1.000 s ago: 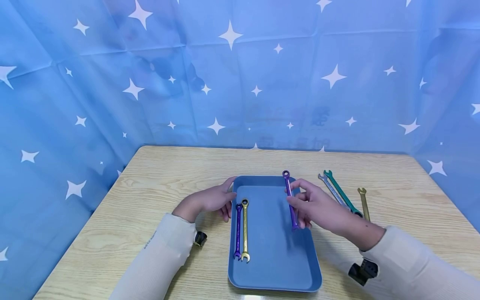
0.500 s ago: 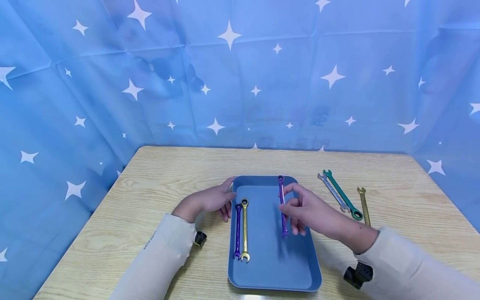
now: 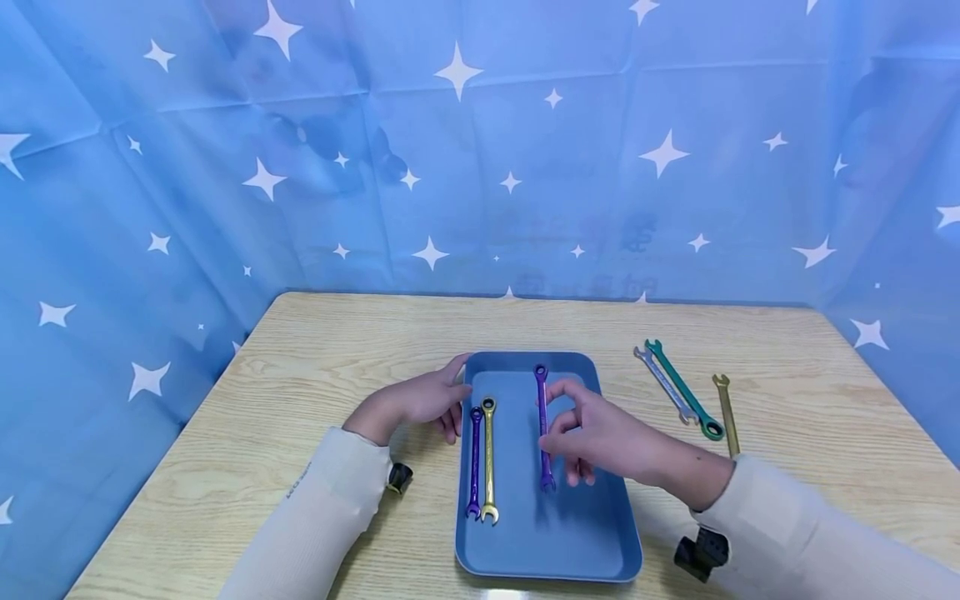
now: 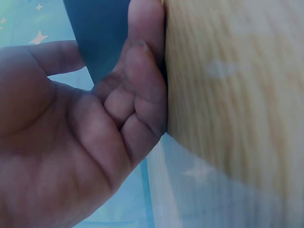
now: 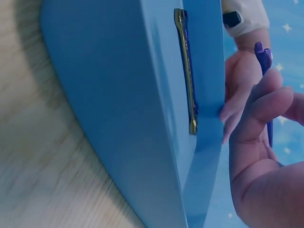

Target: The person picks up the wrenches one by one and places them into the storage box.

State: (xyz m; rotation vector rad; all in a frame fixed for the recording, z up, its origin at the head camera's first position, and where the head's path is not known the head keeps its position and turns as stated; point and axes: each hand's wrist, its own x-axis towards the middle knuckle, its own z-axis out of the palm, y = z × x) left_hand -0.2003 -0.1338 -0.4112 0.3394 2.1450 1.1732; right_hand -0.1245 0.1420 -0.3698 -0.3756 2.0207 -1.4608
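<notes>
My right hand point(image 3: 600, 437) pinches a purple ratcheting combination wrench point(image 3: 543, 425) between thumb and fingertips, above the blue tray point(image 3: 558, 546). Its ring end points toward the back. In the right wrist view the held wrench point(image 5: 264, 57) is partly hidden by the curled fingers point(image 5: 256, 118). Along the tray's left side lie a purple wrench point(image 3: 475, 462) and a gold wrench point(image 3: 489, 458), close beside each other with ring ends at the back. My left hand point(image 3: 420, 400) holds the tray's left edge, thumb at the rim and the other fingers point(image 4: 142, 71) curled low against the outside.
Right of the tray, a silver-blue wrench point(image 3: 666, 386) and a green wrench point(image 3: 686, 393) lie slanted together on the wooden table point(image 3: 360, 333). A gold wrench point(image 3: 727, 417) lies farther right, near my right forearm. A blue star-patterned cloth point(image 3: 480, 167) hangs behind.
My right hand has carried the purple wrench leftward and slightly nearer, from the tray's right rim to over its middle. The left hand and tray stay put.
</notes>
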